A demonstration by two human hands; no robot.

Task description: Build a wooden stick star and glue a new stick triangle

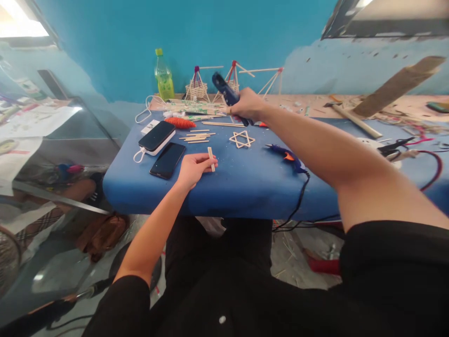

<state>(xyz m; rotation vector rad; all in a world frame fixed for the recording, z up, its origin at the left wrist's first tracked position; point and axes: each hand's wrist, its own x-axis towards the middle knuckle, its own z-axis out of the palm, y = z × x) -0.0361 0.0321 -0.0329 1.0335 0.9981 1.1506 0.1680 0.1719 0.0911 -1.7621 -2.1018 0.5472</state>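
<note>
My left hand (194, 169) rests on the blue table (224, 192) and pinches a short pale wooden stick (211, 158) between its fingertips. My right hand (248, 105) reaches far across the table and grips a dark blue glue gun (225, 89), its nozzle raised up and to the left. A star made of sticks (242, 139) lies flat between the two hands. Several loose sticks (196, 136) lie just beyond my left hand.
Two black phones (167, 159) (156, 135), one on a white power bank, lie left. A second glue gun (286, 155) with a black cord lies right of the star. Red thread spool (180, 123), green bottle (163, 76), stick models (232, 77), hammer (351, 117), scissors (396, 147) sit farther out.
</note>
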